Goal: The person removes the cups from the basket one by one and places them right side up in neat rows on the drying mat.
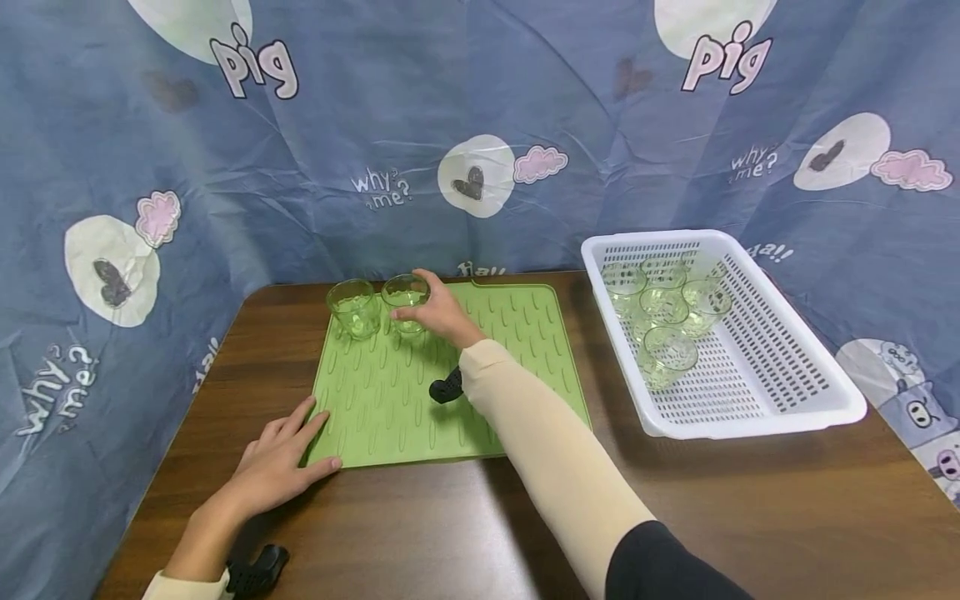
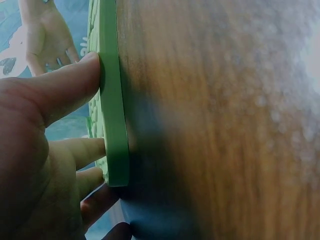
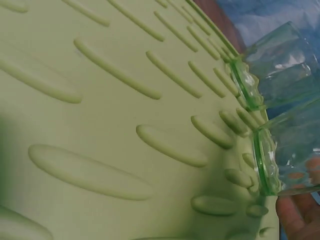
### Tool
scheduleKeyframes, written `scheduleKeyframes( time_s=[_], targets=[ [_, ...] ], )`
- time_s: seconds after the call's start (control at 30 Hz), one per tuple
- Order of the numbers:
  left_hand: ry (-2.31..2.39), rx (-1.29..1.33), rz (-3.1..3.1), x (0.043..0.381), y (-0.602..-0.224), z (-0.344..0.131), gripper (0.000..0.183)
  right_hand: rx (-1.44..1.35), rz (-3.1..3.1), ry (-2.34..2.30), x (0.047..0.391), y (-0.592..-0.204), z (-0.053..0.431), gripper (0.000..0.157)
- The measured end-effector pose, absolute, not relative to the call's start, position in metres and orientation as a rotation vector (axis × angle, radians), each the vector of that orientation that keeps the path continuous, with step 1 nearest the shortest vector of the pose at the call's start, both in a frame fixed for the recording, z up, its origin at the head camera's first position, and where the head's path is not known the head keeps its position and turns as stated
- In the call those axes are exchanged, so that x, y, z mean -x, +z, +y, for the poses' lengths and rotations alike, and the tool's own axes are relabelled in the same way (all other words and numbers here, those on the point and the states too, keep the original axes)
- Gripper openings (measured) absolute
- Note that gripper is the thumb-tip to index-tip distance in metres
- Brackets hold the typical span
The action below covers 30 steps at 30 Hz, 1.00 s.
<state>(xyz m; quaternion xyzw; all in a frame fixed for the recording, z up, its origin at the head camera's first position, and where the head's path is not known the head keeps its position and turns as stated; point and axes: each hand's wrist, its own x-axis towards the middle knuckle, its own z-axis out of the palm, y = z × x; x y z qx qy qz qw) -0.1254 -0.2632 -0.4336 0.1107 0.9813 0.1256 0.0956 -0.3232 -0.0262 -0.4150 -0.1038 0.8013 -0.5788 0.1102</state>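
On the green ridged mat point(image 1: 390, 417) my right hand point(image 1: 438, 312) grips a clear glass cup point(image 1: 406, 293) by its side, near the mat's back edge. A second glass cup point(image 1: 356, 310) stands just left of it at the mat's back left corner. The right wrist view shows both the held cup point(image 3: 290, 150) and the other cup point(image 3: 275, 65) with their bases at the mat surface. My left hand point(image 1: 277, 462) rests at the mat's front left corner, fingers spread and fairly straight. In the left wrist view, its thumb point(image 2: 75, 80) touches the mat's edge point(image 2: 112, 125).
A white plastic basket point(image 1: 750, 400) stands to the right of the mat, with several glass cups point(image 1: 667, 350) grouped in its left part. Brown wooden table point(image 1: 420, 525) surrounds the mat. A blue printed cloth point(image 1: 337, 133) hangs behind the table.
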Motion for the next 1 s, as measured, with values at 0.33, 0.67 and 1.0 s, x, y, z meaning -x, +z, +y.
scheduleKeyframes(
  time_s=[0.33,0.67,1.0],
  targets=[
    [0.387,-0.32,2.896,0.1245,-0.4306,-0.2644,0.082,0.297,2.355,-1.702,0.3272,-0.4176,-0.034,0.089],
    [0.387,-0.319,2.901,0.123,-0.4297,-0.2638,0.082,0.319,2.421,-1.614,0.3257,-0.418,-0.0349,0.087],
    [0.374,-0.312,2.901,0.1239,-0.4295,-0.2636,0.082,0.32,2.444,-1.597,0.3264,-0.4193,-0.0336,0.088]
  ],
)
